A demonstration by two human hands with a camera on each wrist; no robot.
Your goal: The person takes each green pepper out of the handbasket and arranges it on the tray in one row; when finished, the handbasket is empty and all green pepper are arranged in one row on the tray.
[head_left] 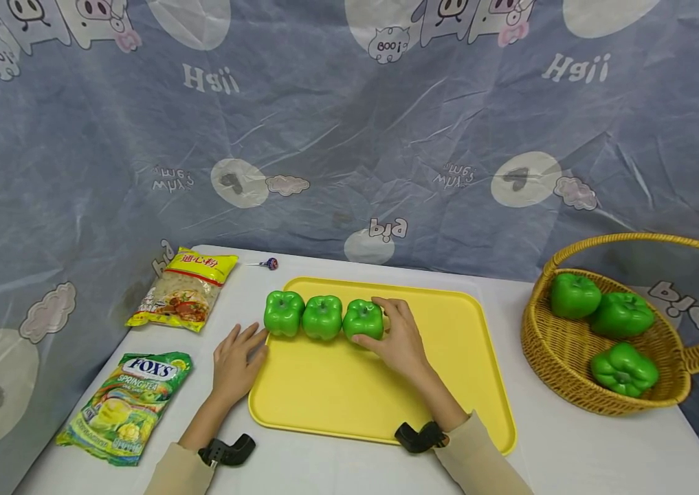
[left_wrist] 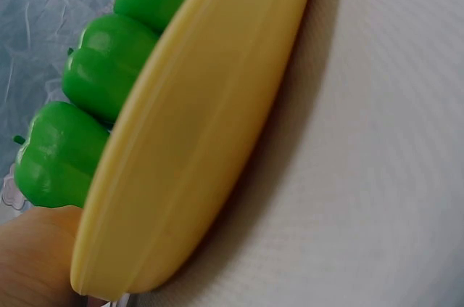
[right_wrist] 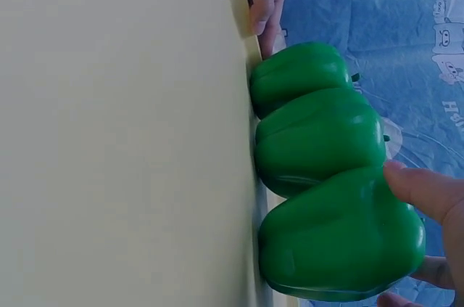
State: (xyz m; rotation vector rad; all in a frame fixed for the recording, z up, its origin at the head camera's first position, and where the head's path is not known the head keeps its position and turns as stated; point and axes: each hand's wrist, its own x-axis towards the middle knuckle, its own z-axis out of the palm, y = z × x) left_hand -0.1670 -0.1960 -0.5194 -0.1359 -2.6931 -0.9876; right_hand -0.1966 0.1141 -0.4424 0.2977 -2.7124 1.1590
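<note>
Three green bell peppers stand in a row along the back left of a yellow tray, side by side. My right hand holds the rightmost bell pepper, thumb on its near side and fingers behind. That same pepper appears large in the right wrist view. The middle bell pepper and the left bell pepper stand free of the right hand. My left hand rests at the tray's left edge with relaxed fingers, close to the left pepper, holding nothing.
A wicker basket with three more green peppers stands on the right, its handle arching up. On the left lie a green candy bag and a yellow pasta bag. A lollipop lies behind the tray, near the patterned cloth backdrop.
</note>
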